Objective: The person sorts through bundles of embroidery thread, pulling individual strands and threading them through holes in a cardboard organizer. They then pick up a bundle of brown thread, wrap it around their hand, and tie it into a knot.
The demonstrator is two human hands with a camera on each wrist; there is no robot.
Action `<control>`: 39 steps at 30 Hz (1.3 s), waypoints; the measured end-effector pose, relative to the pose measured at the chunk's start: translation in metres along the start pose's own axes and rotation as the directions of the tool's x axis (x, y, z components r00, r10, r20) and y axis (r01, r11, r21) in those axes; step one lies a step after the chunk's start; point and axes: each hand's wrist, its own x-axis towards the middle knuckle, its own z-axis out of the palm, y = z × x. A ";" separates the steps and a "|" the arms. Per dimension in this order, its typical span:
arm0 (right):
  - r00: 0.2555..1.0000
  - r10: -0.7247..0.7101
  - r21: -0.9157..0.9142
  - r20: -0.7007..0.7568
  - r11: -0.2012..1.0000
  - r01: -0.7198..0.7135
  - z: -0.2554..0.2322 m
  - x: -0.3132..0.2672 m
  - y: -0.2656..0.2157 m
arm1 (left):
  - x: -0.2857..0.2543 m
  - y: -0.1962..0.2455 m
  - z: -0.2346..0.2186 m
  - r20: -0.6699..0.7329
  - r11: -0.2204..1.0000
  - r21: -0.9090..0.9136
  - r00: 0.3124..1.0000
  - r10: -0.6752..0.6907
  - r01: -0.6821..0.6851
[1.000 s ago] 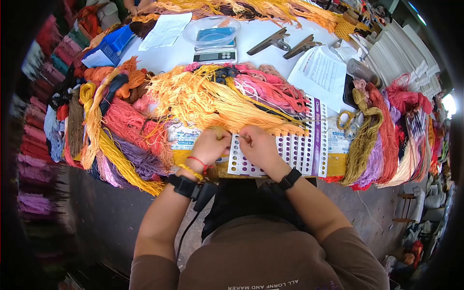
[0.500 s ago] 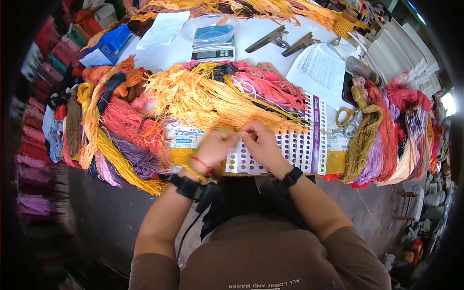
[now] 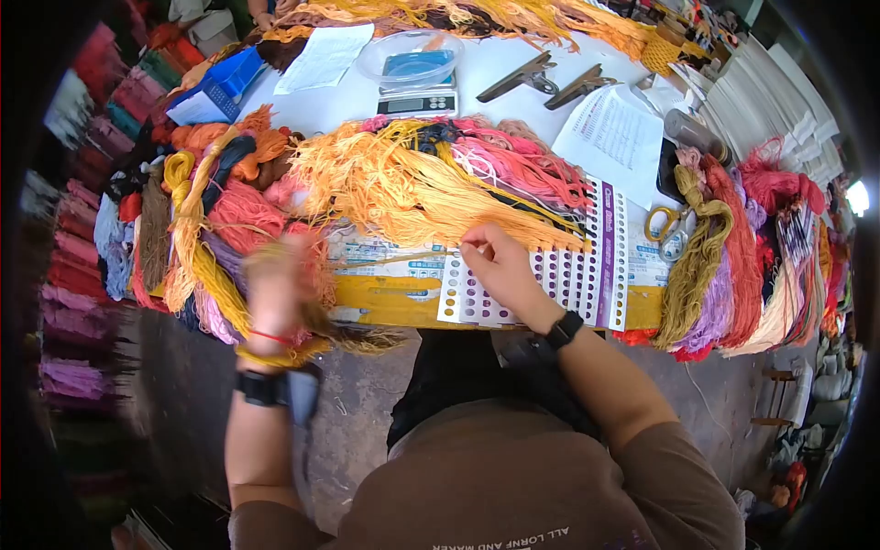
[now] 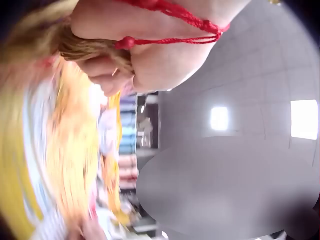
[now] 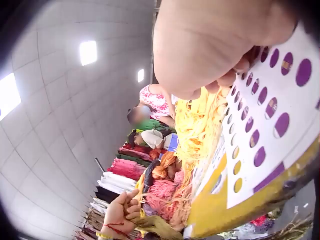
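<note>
My left hand [image 3: 278, 289], blurred in the head view, grips a skein of olive-brown thread [image 4: 90, 49] at the table's left front; its loose tail hangs past the edge. The right wrist view shows that skein [image 5: 157, 225] trailing from the curled fingers. My right hand [image 3: 500, 266] is at the left part of a white punched card [image 3: 449, 307] with a purple strip, thumb and forefinger pinched together. A thin olive strand [image 3: 394, 260] stretches from the left side to those fingertips. Orange-yellow thread [image 3: 403, 197] lies just beyond them, overlapping the card's top edge.
Coloured skeins [image 3: 247, 215] heap at left, others [image 3: 724, 247] at right beside scissors [image 3: 674, 234]. Farther back are a scale [image 3: 417, 103] with a plastic bowl, two large clips [image 3: 518, 78], paper sheets [image 3: 610, 137] and a blue box [image 3: 225, 82]. Another person [image 5: 157, 102] sits across.
My left hand has swung away from the right hand, left and toward the table edge, carrying the olive-brown skein. The right hand stays over the card.
</note>
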 end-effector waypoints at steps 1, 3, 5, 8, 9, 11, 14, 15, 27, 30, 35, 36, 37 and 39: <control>1.000 -0.005 -0.001 0.012 1.000 0.005 0.000 -0.003 -0.014 | -0.020 0.049 0.029 0.193 0.725 -0.640 0.966 -0.169 0.255; 0.943 -0.033 0.003 0.331 0.999 0.033 0.003 -0.018 -0.044 | -0.036 0.083 0.071 0.406 0.583 -0.749 0.913 0.029 0.315; 0.925 -0.019 0.257 0.379 0.963 -0.085 0.005 -0.029 -0.048 | -0.040 0.084 0.103 0.512 0.196 -0.851 0.852 0.109 0.486; 0.929 0.110 0.469 0.354 0.838 -0.278 -0.004 -0.035 -0.046 | -0.040 0.100 0.095 0.469 0.083 -0.883 0.871 0.150 0.461; 0.928 0.111 0.467 0.355 0.839 -0.279 -0.005 -0.036 -0.044 | -0.040 0.102 0.092 0.487 0.059 -0.873 0.862 0.145 0.483; 0.924 0.093 0.329 0.371 0.917 -0.225 -0.005 -0.038 -0.044 | -0.041 0.103 0.091 0.503 0.041 -0.863 0.853 0.138 0.503; 0.928 0.091 0.161 0.362 0.974 -0.158 -0.002 -0.040 -0.042 | -0.041 0.106 0.098 0.431 0.163 -0.900 0.881 0.194 0.404; 0.931 0.112 0.148 0.348 0.974 -0.173 -0.001 -0.040 -0.042 | -0.041 0.104 0.097 0.431 0.163 -0.900 0.881 0.194 0.405; 0.958 0.066 0.376 0.280 0.910 -0.173 0.006 -0.041 -0.030 | -0.042 0.090 0.097 0.417 0.117 -0.904 0.909 0.024 0.411; 0.950 0.091 0.355 0.300 0.913 -0.200 0.003 -0.041 -0.034 | -0.043 0.094 0.097 0.409 0.069 -0.910 0.912 -0.017 0.410; 0.947 0.109 0.308 0.303 0.929 -0.206 0.001 -0.042 -0.037 | -0.046 0.093 0.096 0.315 0.256 -0.922 0.947 0.064 0.289; 0.946 0.113 0.292 0.305 0.934 -0.206 0.000 -0.042 -0.038 | -0.047 0.094 0.095 0.315 0.257 -0.922 0.947 0.064 0.289; 0.946 0.113 0.293 0.305 0.934 -0.206 -0.001 -0.042 -0.039 | -0.047 0.095 0.093 0.320 0.248 -0.922 0.946 0.054 0.298; 0.955 0.097 0.384 0.281 0.900 -0.205 -0.002 -0.041 -0.042 | -0.047 0.095 0.092 0.326 0.240 -0.921 0.944 0.045 0.307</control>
